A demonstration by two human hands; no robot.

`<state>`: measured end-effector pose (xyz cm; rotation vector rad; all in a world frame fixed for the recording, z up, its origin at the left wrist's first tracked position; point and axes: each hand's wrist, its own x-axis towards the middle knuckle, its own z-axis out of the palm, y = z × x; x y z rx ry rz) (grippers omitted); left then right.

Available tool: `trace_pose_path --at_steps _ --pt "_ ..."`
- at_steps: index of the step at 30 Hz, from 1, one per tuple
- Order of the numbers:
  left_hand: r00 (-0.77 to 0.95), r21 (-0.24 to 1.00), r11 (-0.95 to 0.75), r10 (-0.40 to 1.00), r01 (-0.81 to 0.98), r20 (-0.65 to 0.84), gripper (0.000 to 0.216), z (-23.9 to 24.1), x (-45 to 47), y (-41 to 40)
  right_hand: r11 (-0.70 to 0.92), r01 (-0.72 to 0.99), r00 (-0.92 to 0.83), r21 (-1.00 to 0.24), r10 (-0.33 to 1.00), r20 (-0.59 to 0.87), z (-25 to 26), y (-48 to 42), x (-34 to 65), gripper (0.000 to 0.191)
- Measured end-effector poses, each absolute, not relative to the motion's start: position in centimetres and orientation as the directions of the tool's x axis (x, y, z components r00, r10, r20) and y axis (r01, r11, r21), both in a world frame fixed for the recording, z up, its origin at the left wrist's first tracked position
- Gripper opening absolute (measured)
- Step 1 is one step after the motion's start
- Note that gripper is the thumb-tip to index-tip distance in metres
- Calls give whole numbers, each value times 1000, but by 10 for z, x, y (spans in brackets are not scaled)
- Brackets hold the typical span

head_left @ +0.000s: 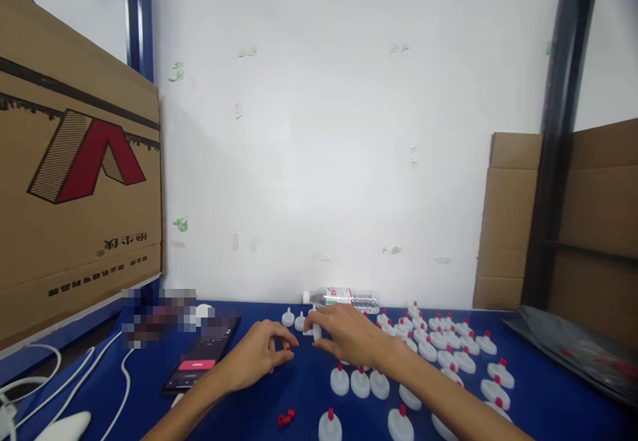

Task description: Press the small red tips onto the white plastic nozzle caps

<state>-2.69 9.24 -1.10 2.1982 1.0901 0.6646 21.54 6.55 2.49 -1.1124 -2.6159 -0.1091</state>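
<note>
My left hand (259, 354) rests on the blue table (299, 394), fingers curled in a pinch around a tiny red tip. My right hand (349, 335) reaches across just beside it, fingers closed on a small white cap (317, 332). Many white caps with red tips (359, 382) stand in rows to the right of both hands. A few plain white caps (288, 318) sit just behind the hands. Loose red tips (286, 418) lie on the table in front of my left hand.
A phone (199, 358) lies left of my left hand, with white cables (74, 381) further left. A plastic water bottle (343, 297) lies against the white wall. Cardboard boxes stand at left (74, 175) and right (508, 222). Dark plastic bags (573, 348) lie at far right.
</note>
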Motion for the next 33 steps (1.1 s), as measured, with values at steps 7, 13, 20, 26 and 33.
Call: trace_pose_path --at_steps 7,13,20,26,33 --pt "526 700 -488 830 522 186 26 -17 -26 97 728 686 -701 -9 664 260 24 68 214 29" --pt "529 737 -484 824 472 203 27 -14 -20 92 757 653 -737 -1 635 232 28 59 205 23" --pt "535 749 -500 812 434 232 18 -13 -16 89 770 637 -751 27 613 245 26 57 200 21" --pt "553 770 -491 803 406 220 20 -16 -17 92 757 652 -738 43 620 268 31 54 199 18" --pt "590 760 -516 777 395 221 37 -14 -16 88 771 634 -749 55 595 292 35 51 200 23"
